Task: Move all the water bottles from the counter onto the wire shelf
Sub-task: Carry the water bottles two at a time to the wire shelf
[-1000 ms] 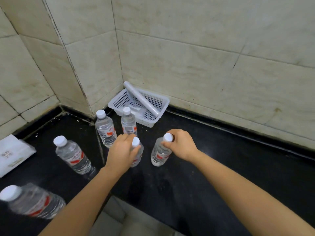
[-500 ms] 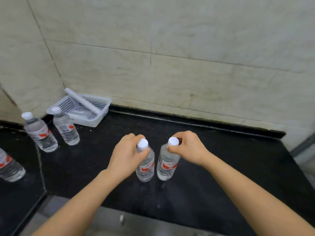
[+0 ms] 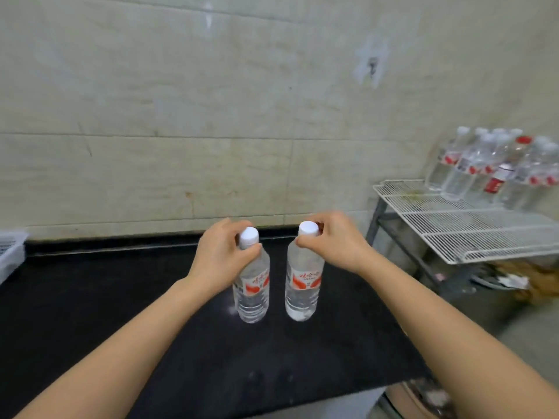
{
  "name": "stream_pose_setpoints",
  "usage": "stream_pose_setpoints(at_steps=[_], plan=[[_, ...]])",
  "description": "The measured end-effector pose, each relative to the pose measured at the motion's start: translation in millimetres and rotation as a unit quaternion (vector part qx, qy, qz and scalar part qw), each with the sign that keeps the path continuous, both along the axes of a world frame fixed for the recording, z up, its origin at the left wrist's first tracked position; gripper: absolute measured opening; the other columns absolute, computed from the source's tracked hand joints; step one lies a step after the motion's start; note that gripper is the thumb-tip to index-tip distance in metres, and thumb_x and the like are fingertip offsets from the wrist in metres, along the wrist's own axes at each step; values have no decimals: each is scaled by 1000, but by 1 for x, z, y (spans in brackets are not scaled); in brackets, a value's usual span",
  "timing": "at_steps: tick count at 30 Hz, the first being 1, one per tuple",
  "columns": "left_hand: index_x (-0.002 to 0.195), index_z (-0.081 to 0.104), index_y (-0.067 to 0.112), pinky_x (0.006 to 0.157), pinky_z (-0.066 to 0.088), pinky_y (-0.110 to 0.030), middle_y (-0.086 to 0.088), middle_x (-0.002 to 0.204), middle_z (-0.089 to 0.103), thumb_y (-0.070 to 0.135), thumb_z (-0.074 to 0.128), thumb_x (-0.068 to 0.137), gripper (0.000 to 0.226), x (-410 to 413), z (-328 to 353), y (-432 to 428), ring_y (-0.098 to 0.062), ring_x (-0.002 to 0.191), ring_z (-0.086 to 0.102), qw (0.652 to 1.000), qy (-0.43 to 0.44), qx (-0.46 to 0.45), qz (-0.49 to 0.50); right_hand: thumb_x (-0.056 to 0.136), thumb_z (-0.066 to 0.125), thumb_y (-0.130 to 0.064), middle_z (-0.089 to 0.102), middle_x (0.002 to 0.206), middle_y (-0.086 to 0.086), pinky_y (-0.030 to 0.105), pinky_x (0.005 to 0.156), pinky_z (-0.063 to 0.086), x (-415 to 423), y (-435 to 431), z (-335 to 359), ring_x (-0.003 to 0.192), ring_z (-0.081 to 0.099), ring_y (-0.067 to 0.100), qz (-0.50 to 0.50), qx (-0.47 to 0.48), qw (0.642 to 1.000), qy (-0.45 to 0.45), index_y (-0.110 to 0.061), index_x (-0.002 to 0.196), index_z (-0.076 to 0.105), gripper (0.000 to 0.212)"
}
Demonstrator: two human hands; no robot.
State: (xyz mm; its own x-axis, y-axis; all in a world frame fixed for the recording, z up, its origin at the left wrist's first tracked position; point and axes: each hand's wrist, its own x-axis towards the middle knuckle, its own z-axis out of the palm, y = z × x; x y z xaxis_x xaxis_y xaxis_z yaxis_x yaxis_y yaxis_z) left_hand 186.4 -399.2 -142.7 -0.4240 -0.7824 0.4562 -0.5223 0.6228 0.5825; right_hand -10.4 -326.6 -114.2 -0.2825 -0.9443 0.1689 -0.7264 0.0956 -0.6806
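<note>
I hold two clear water bottles with white caps and red-and-white labels above the black counter (image 3: 121,313). My left hand (image 3: 219,261) grips the neck of the left bottle (image 3: 252,293). My right hand (image 3: 334,241) pinches the neck of the right bottle (image 3: 302,288) just under its cap. Both bottles hang upright, side by side, a little apart. At the right stands the white wire shelf (image 3: 472,225), with several water bottles (image 3: 490,170) grouped at its back right corner.
A white plastic basket (image 3: 10,252) pokes in at the left edge of the counter. A tiled wall runs behind. Under the wire shelf lie a dark frame and some clutter (image 3: 514,279). The counter ends at its right edge short of the shelf.
The view has swung right while both hands carry their bottles rightward. The other counter bottles and most of the basket have left the view; the wire shelf has come in.
</note>
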Motion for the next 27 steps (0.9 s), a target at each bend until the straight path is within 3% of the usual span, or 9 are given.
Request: stream_pose_setpoints(at_steps=[2,6,11,15,18,20,23,27], plan=[[74,63,17,56,35,-23,6,65,51,19,69,74,6,-39,11,4,-7,65,48,999,15,0,-28,74,70,-21,42,58,1,30,51,27,-34,13,11,55,35,12,-32,-19,999,6,-7,60,52,27],[84,69,12,67,47,-40,-8,74,63,25,67,69,20,-112,31,7,-22,73,57,996,53,1,-74,74,73,-23,50,59,-1,27,51,32,-98,33,32,54,41,10,-78,-51,995,27,-3,71,63,23],[76,65,12,66,48,-41,-7,69,61,26,62,65,19,-200,62,4,-21,71,56,988,80,-13,-129,72,75,-23,50,58,-2,28,53,33,-184,45,63,53,41,9,-114,-88,989,36,-4,72,67,20],[85,63,22,73,54,-44,-9,80,68,26,67,63,23,-267,91,-2,-23,79,63,980,116,6,-158,75,76,-22,51,59,-1,19,48,30,-250,51,89,49,38,3,-113,-100,987,53,-2,76,68,22],[88,61,24,76,55,-48,-11,85,69,22,70,66,25,-319,106,-8,-26,83,65,974,129,6,-185,74,76,-24,51,60,1,22,51,32,-297,52,101,52,39,5,-122,-110,984,76,-2,74,67,23],[85,68,26,77,56,-47,-3,84,71,26,69,64,21,-352,112,-11,-20,82,66,970,144,15,-195,73,75,-25,53,61,7,28,54,34,-331,52,106,55,42,9,-138,-118,980,77,0,76,67,26],[104,71,29,81,56,-41,14,93,70,29,70,63,41,-398,115,-10,-6,85,66,965,149,32,-214,74,76,-22,50,61,6,30,56,33,-378,54,112,55,41,10,-149,-126,978,67,2,75,65,26],[105,71,29,81,57,-40,18,94,69,17,76,69,38,-462,115,-11,-4,83,66,957,162,53,-235,75,76,-25,41,56,1,29,53,31,-438,50,120,51,39,10,-162,-109,977,87,-6,60,53,33]])
